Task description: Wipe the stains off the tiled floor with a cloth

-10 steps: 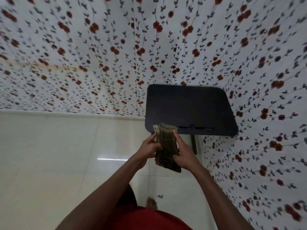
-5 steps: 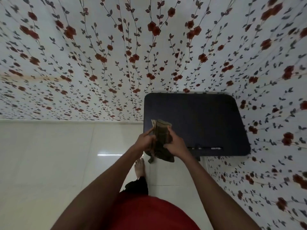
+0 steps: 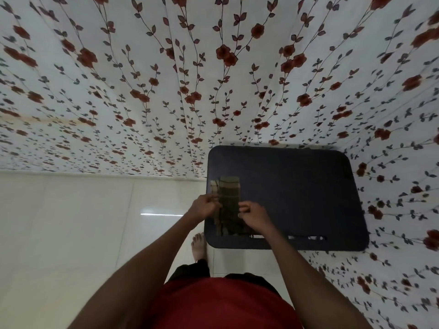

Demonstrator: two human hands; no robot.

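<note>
Head view, sole camera. Person standing, looking down; 2 hands raised in front of the body over a dark table top [image 3: 297, 193] with rounded corners. Left hand [image 3: 203, 207] and right hand [image 3: 253, 216] each pinch an opposite long edge of a folded olive-brown checked cloth [image 3: 229, 200]. Fingers of both hands curled closed on the fabric; thumb placement partly hidden behind the cloth. Cloth held upright, its top edge clear above the hands, its lower part hanging toward the table's near edge; whether it touches the table cannot be told.

Pale glossy tiled floor [image 3: 78, 233] lies to the left and below, with 1 bare foot [image 3: 199, 245] beside the table. No stain is discernible on the visible tiles at this resolution. Floral-patterned sheet [image 3: 166, 91] hangs behind and to the right.

Assessment: wiping not yet begun; step in hand appears to be folding or readying the cloth. Recommended practice: finish with a flat, compact pad so 1 palm can press evenly, keep loose corners tucked in, then crouch and locate stains under the glare before rubbing. Hazard: glossy tiles, bare feet.
</note>
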